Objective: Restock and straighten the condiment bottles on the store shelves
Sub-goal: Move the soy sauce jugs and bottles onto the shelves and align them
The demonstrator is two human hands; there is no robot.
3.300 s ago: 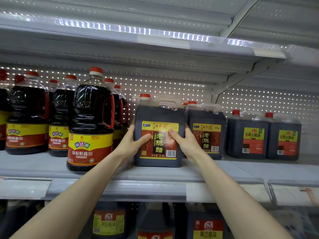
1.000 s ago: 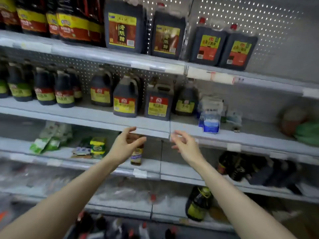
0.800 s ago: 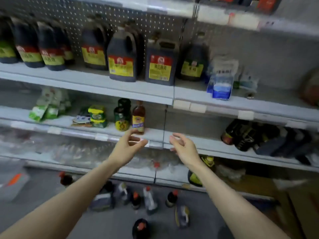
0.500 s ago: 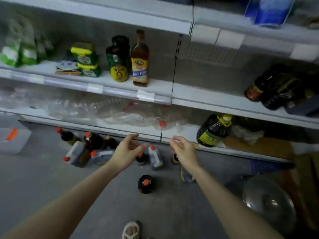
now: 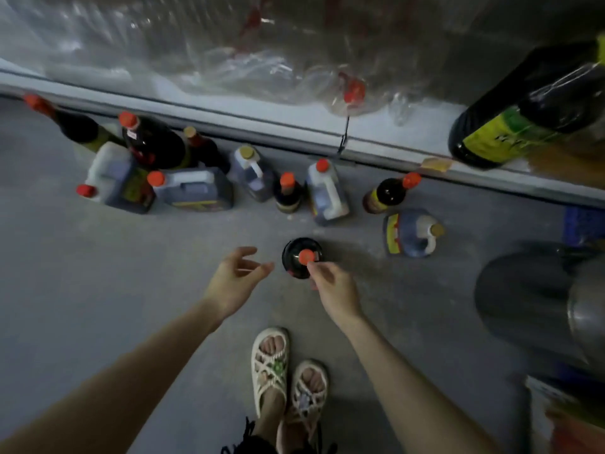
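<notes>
Dark bottle (image 5: 294, 257) standing on the grey floor (image 5: 124, 290), right hand (image 5: 332, 288) with curled fingertips at its red cap (image 5: 306, 256), grip unclear, left hand (image 5: 234, 281) spread empty just beside.

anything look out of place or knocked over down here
Yes. A cluster of bottles and jugs stands on the floor instead of the shelves. On the bottom shelf, a big dark bottle lies on its side, and crumpled clear plastic is piled beside it.
</notes>
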